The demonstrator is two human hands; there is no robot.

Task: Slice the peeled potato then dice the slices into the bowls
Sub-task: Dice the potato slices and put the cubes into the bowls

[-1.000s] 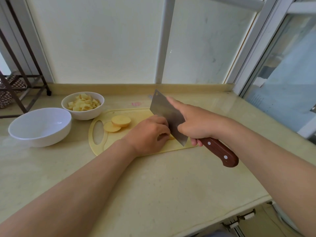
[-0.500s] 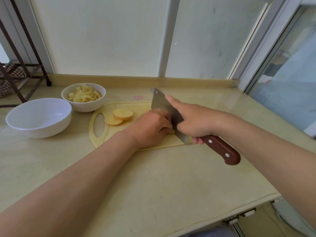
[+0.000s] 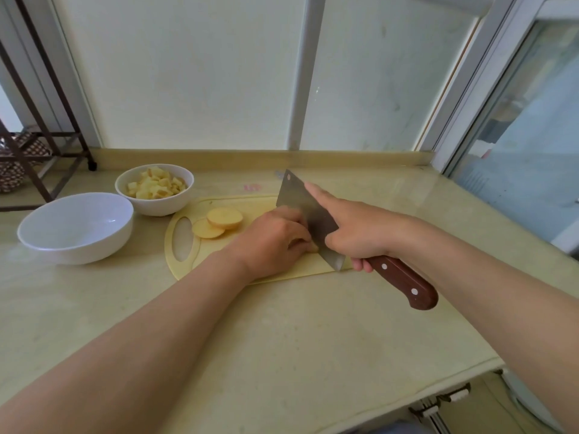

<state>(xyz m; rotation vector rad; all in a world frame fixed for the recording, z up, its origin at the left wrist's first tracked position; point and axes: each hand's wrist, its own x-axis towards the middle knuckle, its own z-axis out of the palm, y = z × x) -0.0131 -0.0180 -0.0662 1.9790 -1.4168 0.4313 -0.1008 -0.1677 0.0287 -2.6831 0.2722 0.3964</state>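
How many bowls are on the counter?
2. A small bowl of potato cubes sits just behind the cutting board's left end; a bigger empty bowl sits left of it. None looks hidden.

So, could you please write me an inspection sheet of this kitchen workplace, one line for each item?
Surface: pale counter; a yellow cutting board lies on it.
Job's things: two overlapping potato slices on the board; small bowl holds diced potato; large bowl holds nothing; cleaver over the board.
Clutter: small pink mark behind the board.
Hands: left hand holds a potato piece, mostly hidden, beside the blade; right hand grips the cleaver handle, forefinger along the blade.
Cables: nothing seen.
Surroundings: frosted window panes behind; dark metal rack at far left.
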